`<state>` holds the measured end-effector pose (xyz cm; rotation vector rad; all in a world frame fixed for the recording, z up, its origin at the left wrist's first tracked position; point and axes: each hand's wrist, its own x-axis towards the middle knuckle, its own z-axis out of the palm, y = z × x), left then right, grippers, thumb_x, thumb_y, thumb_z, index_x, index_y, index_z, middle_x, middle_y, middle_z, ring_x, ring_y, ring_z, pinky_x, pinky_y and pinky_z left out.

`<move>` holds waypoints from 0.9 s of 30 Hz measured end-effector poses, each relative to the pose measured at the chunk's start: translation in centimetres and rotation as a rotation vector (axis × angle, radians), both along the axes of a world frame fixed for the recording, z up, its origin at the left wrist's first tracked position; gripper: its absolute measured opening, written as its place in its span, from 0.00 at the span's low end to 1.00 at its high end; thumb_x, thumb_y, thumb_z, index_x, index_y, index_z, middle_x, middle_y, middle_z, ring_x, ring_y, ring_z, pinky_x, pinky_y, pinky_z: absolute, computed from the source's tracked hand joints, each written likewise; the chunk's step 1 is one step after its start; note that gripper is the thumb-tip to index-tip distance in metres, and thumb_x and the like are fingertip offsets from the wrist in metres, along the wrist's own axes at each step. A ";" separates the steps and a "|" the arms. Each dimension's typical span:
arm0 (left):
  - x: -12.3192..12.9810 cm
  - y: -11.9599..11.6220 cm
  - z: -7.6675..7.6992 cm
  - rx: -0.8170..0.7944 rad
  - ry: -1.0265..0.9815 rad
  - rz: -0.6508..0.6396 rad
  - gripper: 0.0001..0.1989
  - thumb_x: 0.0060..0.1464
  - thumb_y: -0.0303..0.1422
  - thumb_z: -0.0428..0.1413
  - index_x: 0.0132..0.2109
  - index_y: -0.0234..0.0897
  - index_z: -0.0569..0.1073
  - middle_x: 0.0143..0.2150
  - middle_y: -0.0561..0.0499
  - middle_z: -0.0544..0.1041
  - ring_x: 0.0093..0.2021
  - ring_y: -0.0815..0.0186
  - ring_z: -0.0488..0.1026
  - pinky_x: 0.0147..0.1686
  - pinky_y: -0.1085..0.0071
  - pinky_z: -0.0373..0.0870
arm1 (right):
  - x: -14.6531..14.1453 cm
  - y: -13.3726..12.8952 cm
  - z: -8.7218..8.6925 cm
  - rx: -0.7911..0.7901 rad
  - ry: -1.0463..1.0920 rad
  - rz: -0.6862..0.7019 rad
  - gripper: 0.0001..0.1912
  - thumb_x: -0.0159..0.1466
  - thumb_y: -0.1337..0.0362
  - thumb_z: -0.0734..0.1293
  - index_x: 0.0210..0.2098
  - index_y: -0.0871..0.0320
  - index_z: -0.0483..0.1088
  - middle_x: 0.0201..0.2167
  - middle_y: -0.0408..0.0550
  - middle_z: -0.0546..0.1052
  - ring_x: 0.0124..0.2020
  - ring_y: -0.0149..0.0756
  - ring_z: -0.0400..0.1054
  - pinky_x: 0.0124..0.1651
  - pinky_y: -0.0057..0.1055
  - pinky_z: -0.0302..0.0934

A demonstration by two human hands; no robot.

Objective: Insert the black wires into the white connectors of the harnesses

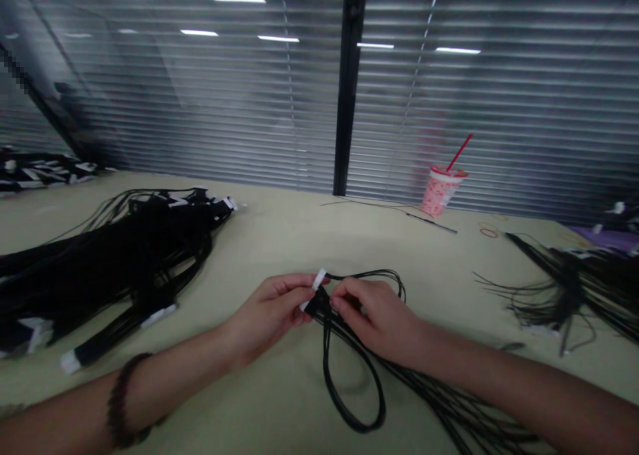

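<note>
In the middle of the head view, my left hand [282,303] pinches the white connector end of a bundle of black cables [409,382]. A white tag or connector [319,279] sticks up between its thumb and fingers. My right hand [377,315] is closed, thumb and forefinger together, on the thin black cables just right of that end. One cable loop [355,418] hangs down toward the front, and a smaller one arches behind the right hand. Long tails of the bundle run under my right forearm to the lower right.
A large heap of black cables [144,249] with white ends lies left. More cables [574,282] lie right. At the back stand a pink cup with a red straw [442,192] and a pen [432,223]. Rubber bands [489,232] lie nearby. Window blinds [200,96] rise behind the table.
</note>
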<state>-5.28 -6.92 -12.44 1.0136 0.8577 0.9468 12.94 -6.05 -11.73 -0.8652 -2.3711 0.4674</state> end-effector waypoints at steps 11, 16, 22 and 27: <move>-0.3 0.2 -0.2 0.001 0.152 0.024 0.09 0.49 0.35 0.55 0.36 0.35 0.75 0.24 0.54 0.70 0.22 0.75 0.61 0.22 0.78 0.56 | 1.0 0.4 1.0 -0.181 0.080 0.054 0.13 0.57 0.70 0.59 0.41 0.59 0.67 0.23 0.41 0.69 0.23 0.25 0.59 0.27 0.22 0.53; -0.1 0.2 -0.1 -0.008 0.154 0.052 0.10 0.48 0.36 0.55 0.34 0.33 0.75 0.24 0.53 0.70 0.22 0.75 0.61 0.22 0.77 0.56 | 2.8 2.0 3.6 -0.640 0.145 0.139 0.11 0.55 0.72 0.59 0.34 0.61 0.70 0.17 0.38 0.61 0.19 0.23 0.52 0.22 0.22 0.47; -0.2 0.1 0.2 -0.069 0.147 0.141 0.10 0.47 0.35 0.57 0.34 0.32 0.74 0.29 0.51 0.72 0.26 0.73 0.65 0.25 0.77 0.59 | 7.0 5.1 7.2 -1.269 0.750 0.099 0.11 0.56 0.73 0.54 0.24 0.65 0.67 0.14 0.35 0.55 0.15 0.19 0.50 0.19 0.20 0.48; -0.2 -0.1 0.4 -0.084 0.151 0.123 0.09 0.47 0.35 0.57 0.35 0.34 0.75 0.30 0.51 0.72 0.28 0.72 0.66 0.27 0.77 0.61 | 10.5 6.1 9.4 -0.978 1.124 -0.014 0.25 0.59 0.72 0.40 0.21 0.72 0.63 0.17 0.32 0.63 0.17 0.10 0.55 0.19 0.19 0.44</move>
